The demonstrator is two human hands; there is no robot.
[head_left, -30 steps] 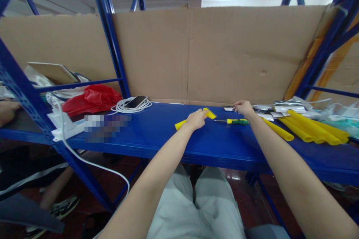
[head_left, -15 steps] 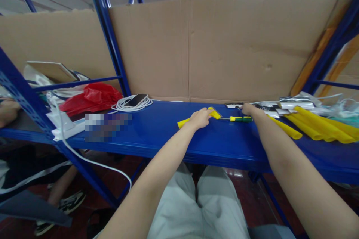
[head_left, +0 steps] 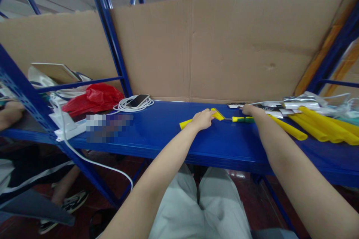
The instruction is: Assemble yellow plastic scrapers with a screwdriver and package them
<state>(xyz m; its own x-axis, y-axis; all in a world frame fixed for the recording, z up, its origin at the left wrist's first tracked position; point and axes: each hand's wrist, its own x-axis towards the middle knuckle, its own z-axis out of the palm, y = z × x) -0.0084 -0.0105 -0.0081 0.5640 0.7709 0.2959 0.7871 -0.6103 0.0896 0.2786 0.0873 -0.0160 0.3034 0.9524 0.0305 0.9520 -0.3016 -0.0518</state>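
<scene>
My left hand [head_left: 202,120] is closed around a yellow scraper-like tool on the blue shelf. The tool's yellow handle [head_left: 185,123] sticks out to the left of the hand, and its flat yellow head [head_left: 217,114] shows past the fingers. A screwdriver [head_left: 243,119] with a green and yellow handle lies just right of that head, its shaft pointing at it. Farther back, my right hand [head_left: 247,109] rests by a small black-and-white packet [head_left: 235,105]. The fingers of that hand are mostly hidden, so its grip cannot be made out.
Yellow tubes [head_left: 322,125] and silvery packets [head_left: 300,105] lie on the right. Toward the left are a phone [head_left: 138,101] on a coiled white cable [head_left: 126,106] and a red plastic bag [head_left: 95,99]. Cardboard [head_left: 241,48] walls the back. Another person's arm [head_left: 11,114] shows far left.
The whole view has shifted slightly. Both hands keep nearly the same places among the things on the shelf; the left still grips the yellow tool.
</scene>
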